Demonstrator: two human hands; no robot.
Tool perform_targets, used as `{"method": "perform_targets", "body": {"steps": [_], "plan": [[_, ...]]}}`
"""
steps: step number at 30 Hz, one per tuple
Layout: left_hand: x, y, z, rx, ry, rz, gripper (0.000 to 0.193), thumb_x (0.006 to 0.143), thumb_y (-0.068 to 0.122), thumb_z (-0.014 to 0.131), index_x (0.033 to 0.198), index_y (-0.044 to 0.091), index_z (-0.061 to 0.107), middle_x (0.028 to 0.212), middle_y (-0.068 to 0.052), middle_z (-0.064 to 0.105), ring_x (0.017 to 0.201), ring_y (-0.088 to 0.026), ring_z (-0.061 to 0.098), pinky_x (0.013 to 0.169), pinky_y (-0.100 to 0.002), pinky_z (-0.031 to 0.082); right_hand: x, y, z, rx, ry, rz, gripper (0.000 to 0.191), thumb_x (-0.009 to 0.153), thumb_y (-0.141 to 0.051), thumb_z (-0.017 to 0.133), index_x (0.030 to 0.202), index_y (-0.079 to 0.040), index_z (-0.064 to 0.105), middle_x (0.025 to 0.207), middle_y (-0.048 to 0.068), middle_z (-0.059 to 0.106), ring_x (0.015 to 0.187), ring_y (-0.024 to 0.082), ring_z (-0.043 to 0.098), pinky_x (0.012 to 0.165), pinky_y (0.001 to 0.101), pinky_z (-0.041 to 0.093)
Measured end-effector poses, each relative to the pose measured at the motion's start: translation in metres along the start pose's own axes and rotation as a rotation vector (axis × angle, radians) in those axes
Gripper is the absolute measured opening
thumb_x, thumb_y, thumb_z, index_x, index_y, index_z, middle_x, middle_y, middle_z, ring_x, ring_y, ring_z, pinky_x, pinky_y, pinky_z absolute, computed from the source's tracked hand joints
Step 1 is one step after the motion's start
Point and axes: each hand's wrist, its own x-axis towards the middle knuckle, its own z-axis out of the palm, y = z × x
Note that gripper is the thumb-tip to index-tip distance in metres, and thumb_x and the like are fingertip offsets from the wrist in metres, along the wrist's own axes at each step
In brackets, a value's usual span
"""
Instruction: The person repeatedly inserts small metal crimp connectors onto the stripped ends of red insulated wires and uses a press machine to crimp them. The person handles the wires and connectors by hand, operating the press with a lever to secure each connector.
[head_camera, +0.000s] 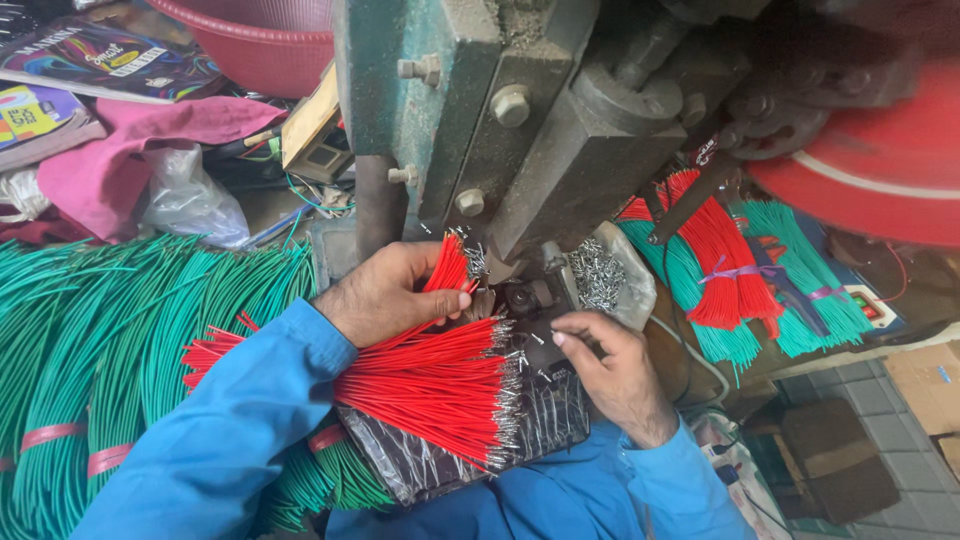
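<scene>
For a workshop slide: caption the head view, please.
Left hand grips red wires at a green press; right hand rests beside them.

wire bundle (440, 385) lies between both hands, before the press (520, 120).

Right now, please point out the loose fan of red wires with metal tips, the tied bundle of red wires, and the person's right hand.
Loose fan of red wires (430, 385), head view, middle of fan.
Tied bundle of red wires (722, 255), head view, mid-bundle.
Right hand (612, 365), head view, back of hand.
</scene>
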Motion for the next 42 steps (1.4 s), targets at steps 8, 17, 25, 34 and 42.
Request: {"method": "perform_targets", "body": {"steps": [8,17,25,34,42], "plan": [[0.000,-0.001,0.000,-0.010,0.008,0.034,0.016,0.098,0.012,0.065,0.110,0.002,0.067,0.090,0.000,0.069,0.084,-0.006,0.062,0.075,-0.027,0.057,0.029,0.014,0.017,0.401,-0.059,-0.086,0.012,0.100,0.004,0.060,0.111,0.006,0.064,0.099,0.013,0.074,0.092,0.017,0.073,0.086,0.0298,0.061],[-0.001,0.002,0.001,0.028,0.041,-0.025,0.019,0.096,0.015,0.065,0.111,0.003,0.068,0.089,0.000,0.070,0.082,-0.006,0.064,0.073,-0.028,0.059,0.040,-0.002,0.054,0.486,-0.039,-0.134,0.012,0.100,0.003,0.061,0.111,0.006,0.065,0.102,0.014,0.076,0.095,0.017,0.074,0.089,0.0284,0.060],[-0.002,0.006,0.000,0.043,0.036,-0.026,0.021,0.097,0.018,0.065,0.111,0.003,0.069,0.088,0.000,0.071,0.081,-0.006,0.064,0.072,-0.028,0.058,0.053,0.011,0.060,0.470,-0.065,-0.057,0.009,0.096,-0.002,0.070,0.101,0.005,0.072,0.093,0.008,0.077,0.086,0.010,0.072,0.079,0.0238,0.059],[-0.002,0.007,0.001,0.008,0.002,-0.056,0.020,0.098,0.018,0.064,0.111,0.003,0.070,0.089,0.000,0.072,0.081,-0.006,0.065,0.073,-0.028,0.059,0.053,0.010,0.058,0.364,-0.040,-0.072,0.010,0.094,-0.004,0.072,0.098,0.004,0.076,0.088,0.007,0.079,0.081,0.009,0.072,0.075,0.0235,0.059],[-0.002,0.006,0.001,-0.039,0.038,-0.106,0.021,0.096,0.017,0.064,0.113,0.005,0.069,0.091,0.000,0.071,0.083,-0.006,0.065,0.073,-0.028,0.059,0.053,0.004,0.056,0.487,-0.133,-0.055,0.011,0.099,-0.003,0.069,0.104,0.006,0.074,0.093,0.009,0.077,0.086,0.010,0.070,0.079,0.0239,0.057]]}}
